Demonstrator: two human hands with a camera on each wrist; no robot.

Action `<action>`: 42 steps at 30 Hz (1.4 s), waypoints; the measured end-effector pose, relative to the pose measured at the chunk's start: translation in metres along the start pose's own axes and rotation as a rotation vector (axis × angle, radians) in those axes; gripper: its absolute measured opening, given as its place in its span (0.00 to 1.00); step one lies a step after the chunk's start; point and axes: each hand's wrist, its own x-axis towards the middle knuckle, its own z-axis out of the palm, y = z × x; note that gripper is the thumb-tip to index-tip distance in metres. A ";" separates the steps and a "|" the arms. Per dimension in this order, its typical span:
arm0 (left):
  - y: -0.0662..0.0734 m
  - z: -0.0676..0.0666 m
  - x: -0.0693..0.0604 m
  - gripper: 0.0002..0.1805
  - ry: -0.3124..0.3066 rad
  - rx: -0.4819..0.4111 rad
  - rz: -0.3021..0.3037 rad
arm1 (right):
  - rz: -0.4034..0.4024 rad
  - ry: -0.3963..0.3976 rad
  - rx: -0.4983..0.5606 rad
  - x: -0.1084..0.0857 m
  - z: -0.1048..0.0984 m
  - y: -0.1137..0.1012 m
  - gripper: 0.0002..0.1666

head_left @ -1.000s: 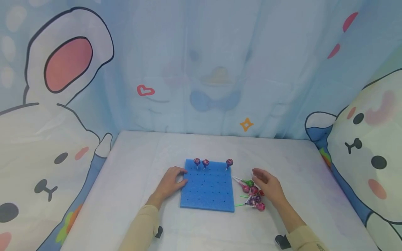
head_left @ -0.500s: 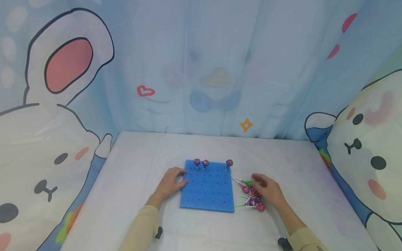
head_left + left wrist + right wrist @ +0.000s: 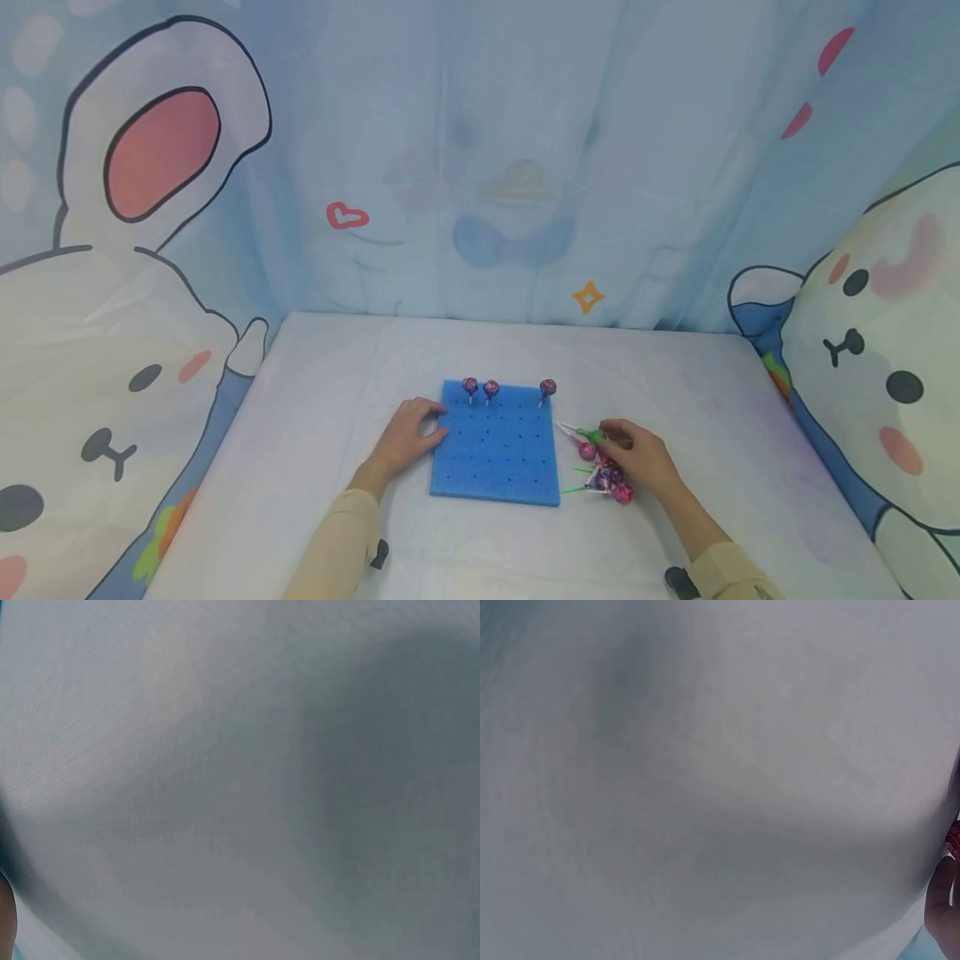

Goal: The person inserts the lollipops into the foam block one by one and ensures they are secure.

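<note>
A blue foam board (image 3: 495,446) with rows of small holes lies on the table. Several wrapped lollipops lie in a loose pile to its right, among them a pink one (image 3: 587,451), a purple one (image 3: 609,477) and a green one (image 3: 595,435). The left hand (image 3: 405,437) rests at the board's left edge, fingers and thumb touching it. Over the pile, the right hand (image 3: 641,457) has its fingertips and thumb curled at the green lollipop, partly covering it. The right wrist view catches only fingers (image 3: 941,896) beside a red wrapper (image 3: 952,840).
Three lollipops stand upright along the board's far edge: one at left (image 3: 470,386), one beside it (image 3: 491,388) and one at the right corner (image 3: 548,388). White cloth covers the table (image 3: 360,358). A printed curtain (image 3: 420,167) hangs behind.
The right hand has come down and slightly left onto the pile, its fingers drawing in around the green lollipop. The left hand and the board have stayed put.
</note>
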 end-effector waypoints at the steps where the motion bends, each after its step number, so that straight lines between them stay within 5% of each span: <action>1: 0.000 0.000 0.000 0.18 0.002 -0.001 0.001 | -0.002 0.000 -0.004 0.000 0.000 0.000 0.26; 23: -0.002 0.001 0.000 0.19 -0.001 0.006 0.008 | -0.055 0.078 0.014 0.005 0.002 -0.004 0.23; 33: 0.000 -0.001 0.000 0.18 0.003 -0.003 0.017 | -0.232 0.214 0.088 0.000 0.005 -0.018 0.19; 42: -0.002 0.000 0.001 0.18 0.005 0.000 0.037 | -0.212 0.106 0.406 -0.005 0.011 -0.063 0.24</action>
